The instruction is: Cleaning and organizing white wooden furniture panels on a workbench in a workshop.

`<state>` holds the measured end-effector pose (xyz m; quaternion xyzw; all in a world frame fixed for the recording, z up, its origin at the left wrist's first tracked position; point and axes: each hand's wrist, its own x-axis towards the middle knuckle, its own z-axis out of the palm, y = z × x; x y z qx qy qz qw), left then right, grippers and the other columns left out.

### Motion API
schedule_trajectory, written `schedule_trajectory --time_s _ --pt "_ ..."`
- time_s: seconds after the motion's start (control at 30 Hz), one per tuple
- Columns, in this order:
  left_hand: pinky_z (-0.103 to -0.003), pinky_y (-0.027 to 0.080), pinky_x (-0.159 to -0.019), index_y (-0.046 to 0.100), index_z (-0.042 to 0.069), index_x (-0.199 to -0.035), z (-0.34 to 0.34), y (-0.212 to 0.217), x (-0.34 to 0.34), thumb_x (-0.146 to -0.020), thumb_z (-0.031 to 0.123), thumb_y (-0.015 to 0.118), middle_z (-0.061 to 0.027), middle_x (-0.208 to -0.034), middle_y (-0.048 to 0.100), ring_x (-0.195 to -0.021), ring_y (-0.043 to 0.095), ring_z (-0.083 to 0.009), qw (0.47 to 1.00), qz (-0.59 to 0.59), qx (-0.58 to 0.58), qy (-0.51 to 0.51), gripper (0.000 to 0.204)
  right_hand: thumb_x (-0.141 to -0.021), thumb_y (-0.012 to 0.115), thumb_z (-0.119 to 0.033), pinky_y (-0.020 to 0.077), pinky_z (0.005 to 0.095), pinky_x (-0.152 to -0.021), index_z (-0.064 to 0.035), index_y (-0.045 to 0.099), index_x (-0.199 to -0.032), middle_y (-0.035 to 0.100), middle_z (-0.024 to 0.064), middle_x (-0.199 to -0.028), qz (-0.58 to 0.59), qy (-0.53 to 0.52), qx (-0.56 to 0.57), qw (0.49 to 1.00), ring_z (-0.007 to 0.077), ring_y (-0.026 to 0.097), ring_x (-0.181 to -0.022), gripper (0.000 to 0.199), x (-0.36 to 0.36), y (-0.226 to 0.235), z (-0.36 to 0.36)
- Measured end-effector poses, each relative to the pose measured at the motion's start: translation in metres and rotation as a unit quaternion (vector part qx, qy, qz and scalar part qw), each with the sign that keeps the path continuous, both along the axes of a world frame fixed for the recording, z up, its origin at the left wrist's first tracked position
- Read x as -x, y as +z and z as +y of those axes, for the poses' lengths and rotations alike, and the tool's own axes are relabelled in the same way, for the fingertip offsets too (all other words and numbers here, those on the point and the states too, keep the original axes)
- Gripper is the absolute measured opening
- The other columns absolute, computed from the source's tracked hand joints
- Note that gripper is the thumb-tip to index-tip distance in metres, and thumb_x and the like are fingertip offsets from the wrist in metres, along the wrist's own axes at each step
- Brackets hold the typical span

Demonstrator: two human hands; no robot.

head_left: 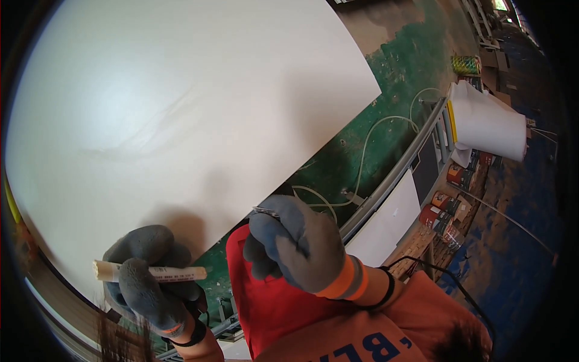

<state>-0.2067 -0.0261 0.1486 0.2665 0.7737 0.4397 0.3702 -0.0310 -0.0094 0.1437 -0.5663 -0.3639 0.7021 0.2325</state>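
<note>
My left hand (148,280), in a grey work glove, is closed around a cream-coloured stick or tube (181,274) with small dark print along it. Both ends of the tube stick out past the fingers, over the near edge of a large white panel (199,108). My right hand (295,238), also gloved in grey with an orange cuff, is closed in a pinch beside the panel's edge. A small thin, shiny piece (266,212) shows at its fingertips; its kind cannot be made out. The panel is smooth, with faint smudges and shadows on it.
Right of the panel, a pale hose (363,158) curls over the green floor (416,54). A grey metal frame (386,181) runs alongside, with a white board (389,220) by it. Beyond stand a white roll or bag (488,120) and several cans (435,218).
</note>
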Motion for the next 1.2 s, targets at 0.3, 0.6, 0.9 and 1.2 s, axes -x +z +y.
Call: schedule_trajectory --time_s 0.3,0.6,0.9,1.2 --pt "-0.027 0.036 -0.038 0.059 -0.005 -0.093 -0.003 -0.004 0.004 -0.093 0.042 0.04 -0.0112 -0.055 0.053 -0.04 0.047 -0.0163 1.0 -0.012 -0.018 -0.003 0.05 -0.084 0.031 0.002 0.0512 0.0261 -0.049 0.0078 0.045 -0.117 0.065 0.0166 -0.077 0.033 -0.041 0.012 0.999 0.0184 0.064 -0.054 0.036 -0.002 -0.006 -0.004" --pt "-0.024 0.04 -0.033 0.06 -0.008 -0.091 -0.001 -0.006 0.001 -0.087 0.05 0.051 -0.0123 -0.054 0.057 -0.033 0.049 -0.0145 0.999 0.004 -0.04 0.021 0.059 -0.09 0.035 0.0 0.0481 0.0244 -0.046 0.007 0.047 -0.116 0.065 0.0152 -0.073 0.08 -0.078 0.057 0.992 0.017 0.062 -0.052 0.029 0.0 -0.003 -0.005" --pt "-0.027 0.038 -0.039 0.06 -0.003 -0.095 0.0 0.004 -0.003 -0.093 0.04 0.043 -0.0113 -0.058 0.055 -0.042 0.049 -0.0174 0.999 -0.039 -0.02 0.0 0.046 -0.087 0.048 0.002 0.0532 0.0274 -0.062 0.0041 0.047 -0.116 0.064 0.0085 -0.081 -0.065 0.024 -0.02 0.997 0.0157 0.065 -0.067 0.03 0.003 0.011 0.005" --pt "-0.028 0.04 -0.041 0.059 -0.004 -0.095 -0.005 0.002 0.007 -0.092 0.041 0.043 -0.0129 -0.061 0.056 -0.045 0.05 -0.0176 0.997 -0.073 -0.014 -0.028 0.048 -0.088 0.037 0.004 0.0556 0.0264 -0.059 0.0084 0.05 -0.113 0.067 0.014 -0.082 -0.036 -0.03 -0.006 0.999 0.0174 0.069 -0.069 0.029 0.006 0.01 0.002"
